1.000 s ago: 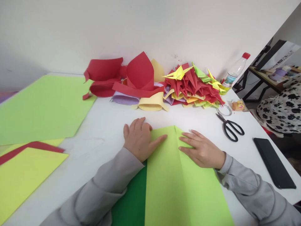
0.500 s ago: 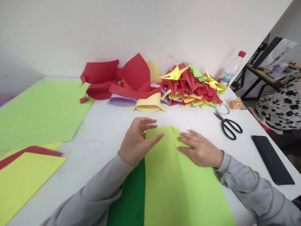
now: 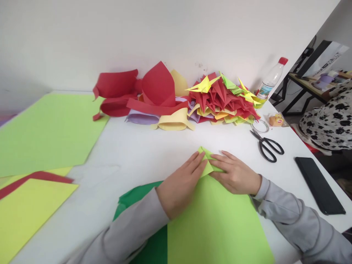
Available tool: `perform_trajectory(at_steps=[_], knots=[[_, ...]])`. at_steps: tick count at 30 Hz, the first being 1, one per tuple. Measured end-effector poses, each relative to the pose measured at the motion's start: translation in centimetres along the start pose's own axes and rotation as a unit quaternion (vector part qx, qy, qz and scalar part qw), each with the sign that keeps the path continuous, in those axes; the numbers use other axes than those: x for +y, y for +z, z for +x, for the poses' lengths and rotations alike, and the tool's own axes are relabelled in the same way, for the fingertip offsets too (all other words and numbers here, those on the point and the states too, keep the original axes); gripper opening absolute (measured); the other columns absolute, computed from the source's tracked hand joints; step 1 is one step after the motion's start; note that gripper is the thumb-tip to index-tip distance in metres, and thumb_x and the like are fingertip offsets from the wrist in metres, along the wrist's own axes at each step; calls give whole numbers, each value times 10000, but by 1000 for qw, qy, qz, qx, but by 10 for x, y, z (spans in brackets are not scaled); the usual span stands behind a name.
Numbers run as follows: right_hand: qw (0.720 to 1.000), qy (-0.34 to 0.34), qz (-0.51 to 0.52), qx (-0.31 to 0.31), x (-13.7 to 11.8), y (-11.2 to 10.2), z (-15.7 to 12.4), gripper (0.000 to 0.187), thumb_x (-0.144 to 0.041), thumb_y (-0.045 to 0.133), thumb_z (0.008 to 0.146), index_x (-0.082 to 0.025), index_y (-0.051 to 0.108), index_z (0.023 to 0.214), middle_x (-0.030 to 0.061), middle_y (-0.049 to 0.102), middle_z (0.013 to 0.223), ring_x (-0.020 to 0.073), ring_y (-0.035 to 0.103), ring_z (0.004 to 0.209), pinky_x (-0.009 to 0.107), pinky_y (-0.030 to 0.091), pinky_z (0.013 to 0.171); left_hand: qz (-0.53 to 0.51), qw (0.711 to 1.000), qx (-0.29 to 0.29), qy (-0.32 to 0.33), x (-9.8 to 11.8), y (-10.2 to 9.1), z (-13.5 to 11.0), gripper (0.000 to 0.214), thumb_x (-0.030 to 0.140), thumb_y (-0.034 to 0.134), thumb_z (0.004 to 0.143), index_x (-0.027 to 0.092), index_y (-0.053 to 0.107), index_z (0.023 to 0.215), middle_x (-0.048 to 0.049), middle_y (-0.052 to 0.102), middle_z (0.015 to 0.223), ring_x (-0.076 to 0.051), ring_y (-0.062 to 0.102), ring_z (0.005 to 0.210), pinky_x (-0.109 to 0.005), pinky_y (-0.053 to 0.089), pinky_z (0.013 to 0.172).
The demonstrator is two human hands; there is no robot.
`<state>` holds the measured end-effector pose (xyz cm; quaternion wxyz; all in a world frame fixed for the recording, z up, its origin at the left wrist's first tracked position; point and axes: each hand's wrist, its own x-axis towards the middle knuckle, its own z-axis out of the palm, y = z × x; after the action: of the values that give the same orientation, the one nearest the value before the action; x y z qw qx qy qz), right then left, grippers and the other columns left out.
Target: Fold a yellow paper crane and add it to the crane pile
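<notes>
A light green sheet of paper lies in front of me, its top left corner folded over to the middle. My left hand holds that folded corner, fingers close together near the sheet's top point; the thumb is hidden. Flat on the right side of the sheet rests my right hand, fingers stretched out and touching the fold. Beneath the light green sheet, at its left, a dark green paper shows, partly covered by my left forearm.
Scissors, a tape roll, a wrapped snack and a black phone-like slab lie at right. Folded paper stars, red paper shapes and a bottle stand along the wall. Green sheets lie left.
My left hand has moved right and toward me, bringing the sheet's top left corner over to the middle. More dark green paper shows at left. My right hand has stayed nearly still.
</notes>
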<state>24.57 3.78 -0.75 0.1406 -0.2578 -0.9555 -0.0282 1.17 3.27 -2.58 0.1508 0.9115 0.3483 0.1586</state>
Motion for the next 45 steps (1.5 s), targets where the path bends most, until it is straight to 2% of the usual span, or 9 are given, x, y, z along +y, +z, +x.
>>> perform_trajectory(at_steps=[2, 5, 11, 15, 22, 27, 32, 37, 45], knots=[[1000, 0, 2, 6, 0, 0, 0, 253, -192, 463, 923, -171, 688, 1036, 125, 628, 1228, 282, 480, 1269, 506, 347, 1087, 68, 998, 3, 3, 2, 6, 0, 746, -91, 345, 692, 54, 322, 1423, -209, 328, 1500, -283, 152, 1426, -479, 362, 1110], [1000, 4, 11, 14, 1, -1, -1, 240, -190, 468, 919, -166, 692, 1005, 123, 631, 1231, 280, 489, 1264, 514, 342, 1088, 119, 993, 11, 21, 1, 8, 1, 665, -79, 331, 741, 48, 380, 1392, -210, 387, 1468, -285, 207, 1413, -465, 395, 1093], [999, 12, 34, 31, 5, -2, -2, 235, -193, 480, 909, -164, 677, 1034, 113, 643, 1220, 259, 495, 1263, 499, 350, 1091, 119, 983, 69, 123, -15, 8, -4, 564, -66, 318, 792, 55, 458, 1325, -213, 482, 1398, -275, 273, 1403, -462, 450, 1049], [999, 5, 33, 40, 5, -1, -2, 265, -194, 479, 909, -130, 642, 1108, 114, 661, 1192, 260, 502, 1254, 493, 352, 1096, 108, 976, 109, 152, -18, 11, -4, 519, -36, 344, 810, 56, 469, 1305, -210, 525, 1362, -282, 271, 1407, -471, 452, 1048], [999, -5, 14, 39, 1, -1, 0, 260, -169, 461, 916, -102, 653, 1078, 110, 665, 1190, 277, 527, 1218, 472, 412, 1043, 69, 983, 85, 147, -23, 6, -6, 416, 117, 386, 905, 107, 479, 1310, -182, 517, 1378, -291, 321, 1389, -502, 423, 1066], [1000, -8, -2, 23, 1, -1, 0, 270, -168, 450, 921, -135, 651, 1097, 107, 651, 1212, 273, 508, 1235, 472, 413, 1029, 58, 984, 87, 145, -27, 4, -9, 406, 79, 391, 889, 134, 524, 1269, -165, 527, 1374, -283, 311, 1395, -504, 389, 1087], [1000, -8, 0, 10, 2, 0, 0, 264, -175, 470, 918, -151, 645, 1114, 110, 639, 1230, 273, 488, 1254, 480, 404, 1033, 103, 976, 102, 163, -21, 2, -7, 411, 61, 389, 861, 125, 550, 1233, -183, 570, 1314, -307, 401, 1339, -524, 437, 1035], [1000, -9, 1, 5, 2, -1, 0, 262, -176, 483, 916, -139, 642, 1120, 113, 636, 1233, 281, 485, 1256, 496, 391, 1041, 173, 959, 114, 191, -14, 2, -5, 349, 47, 405, 859, 58, 603, 1146, -228, 640, 1181, -324, 548, 1200, -480, 525, 940], [1000, -9, -5, 6, 1, -1, 0, 264, -188, 473, 923, -153, 646, 1121, 101, 637, 1235, 268, 488, 1251, 487, 380, 1053, 129, 965, 119, 195, -20, 8, -7, 375, 65, 436, 837, 121, 594, 1172, -207, 618, 1223, -325, 474, 1274, -519, 496, 966]])
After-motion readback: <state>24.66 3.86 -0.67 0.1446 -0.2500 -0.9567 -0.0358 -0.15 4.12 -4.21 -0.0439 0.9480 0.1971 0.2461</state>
